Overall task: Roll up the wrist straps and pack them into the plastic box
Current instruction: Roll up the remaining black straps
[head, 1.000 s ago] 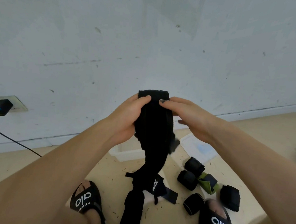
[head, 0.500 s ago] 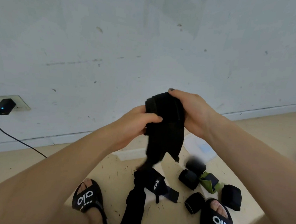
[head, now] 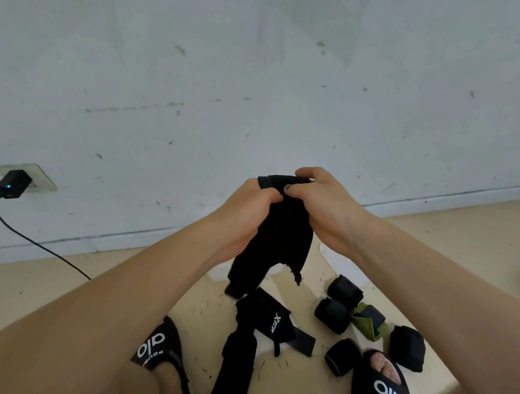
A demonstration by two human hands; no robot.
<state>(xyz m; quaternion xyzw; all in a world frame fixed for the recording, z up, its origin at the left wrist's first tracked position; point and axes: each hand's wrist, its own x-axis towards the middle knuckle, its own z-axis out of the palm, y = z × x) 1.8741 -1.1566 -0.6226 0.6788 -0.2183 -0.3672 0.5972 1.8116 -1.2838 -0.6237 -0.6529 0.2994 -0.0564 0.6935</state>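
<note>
Both hands grip the top of a black strap (head: pixel 276 235) held up in front of a pale wall (head: pixel 261 74): the left hand (head: pixel 245 217) has its fingers curled round the strap's left edge, while the right hand (head: pixel 325 207) pinches the top end between thumb and fingers. The rest of the strap hangs below the hands, its frayed lower end clear of the floor (head: pixel 30 291).

Beneath it lies an unrolled strap (head: pixel 270 323) with white lettering. To its right, several rolled straps (head: pixel 344 290) sit close together, one olive-green (head: pixel 365 321) among the black. The box (head: pixel 325 252) shows only as a pale edge behind the right wrist. Two sandalled feet (head: pixel 384 387) flank the straps. At far left, a charger (head: pixel 12 184) sits in a wall socket, its cable trailing to the floor.
</note>
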